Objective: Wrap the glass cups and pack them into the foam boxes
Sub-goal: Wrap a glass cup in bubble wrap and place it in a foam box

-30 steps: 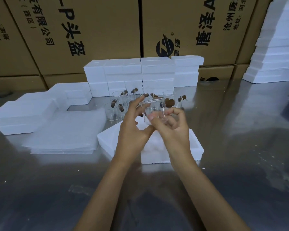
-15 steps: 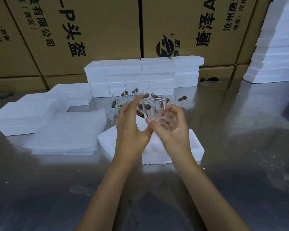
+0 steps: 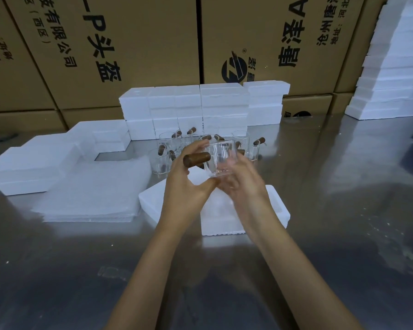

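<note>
Both my hands hold one clear glass cup [image 3: 221, 158] with a brown wooden handle [image 3: 196, 159] above an open white foam box [image 3: 278, 206]. My left hand [image 3: 188, 184] grips it on the handle side, thumb under the base. My right hand [image 3: 244, 184], blurred, cups the glass from below and the right. The handle points left toward me. Behind them stand several more glass cups with wooden handles [image 3: 246, 145] on the steel table. A stack of thin white foam wrap sheets [image 3: 93, 194] lies left of the box.
Closed white foam boxes [image 3: 200, 108] are stacked at the back, with more at the left [image 3: 31, 167] and far right [image 3: 391, 75]. Big cardboard cartons [image 3: 129, 44] form a wall behind. The steel table [image 3: 343, 210] stretches to the right and toward me.
The cup has been turned in my hands, so its brown handle now shows at the left beside my left hand's fingers. Both hands stay above the open foam box.
</note>
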`<state>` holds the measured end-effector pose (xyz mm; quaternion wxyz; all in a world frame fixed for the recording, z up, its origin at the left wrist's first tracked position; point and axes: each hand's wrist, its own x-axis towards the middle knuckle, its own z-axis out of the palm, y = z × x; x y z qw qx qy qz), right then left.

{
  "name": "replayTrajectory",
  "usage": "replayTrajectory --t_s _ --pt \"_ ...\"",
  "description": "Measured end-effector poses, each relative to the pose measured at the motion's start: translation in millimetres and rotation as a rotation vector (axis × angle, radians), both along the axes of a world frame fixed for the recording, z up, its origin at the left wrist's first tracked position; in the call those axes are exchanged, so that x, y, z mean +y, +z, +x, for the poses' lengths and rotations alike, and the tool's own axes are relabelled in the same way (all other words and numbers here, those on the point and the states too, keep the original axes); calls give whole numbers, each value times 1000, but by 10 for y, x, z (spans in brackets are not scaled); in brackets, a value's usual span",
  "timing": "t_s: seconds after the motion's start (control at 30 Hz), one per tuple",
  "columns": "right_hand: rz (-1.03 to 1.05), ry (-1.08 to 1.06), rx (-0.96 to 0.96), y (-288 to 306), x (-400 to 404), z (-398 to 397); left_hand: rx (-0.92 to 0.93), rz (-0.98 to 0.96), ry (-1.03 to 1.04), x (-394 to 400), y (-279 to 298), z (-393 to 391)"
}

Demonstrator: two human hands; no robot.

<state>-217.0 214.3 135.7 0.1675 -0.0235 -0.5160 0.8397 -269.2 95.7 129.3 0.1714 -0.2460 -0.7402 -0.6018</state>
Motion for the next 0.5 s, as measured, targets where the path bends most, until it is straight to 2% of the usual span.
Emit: replayTrajectory --t_s 0.07,0.13,0.23,0.33,0.43,0.5 --pt "372 -231 25 -54 -46 0 72 -52 99 13 -11 17" --pt "453 -311 69 -110 -76 -9 168 -126 180 32 -22 45" --pt "118 -140 53 -82 -34 -25 258 -163 182 64 -36 70" --pt "-224 136 6 -32 37 -26 165 -147 115 59 -46 57" --pt "-289 274 0 -15 60 7 105 -140 71 28 -67 28" --pt "-283 240 9 -8 58 3 115 -138 82 22 -62 28"
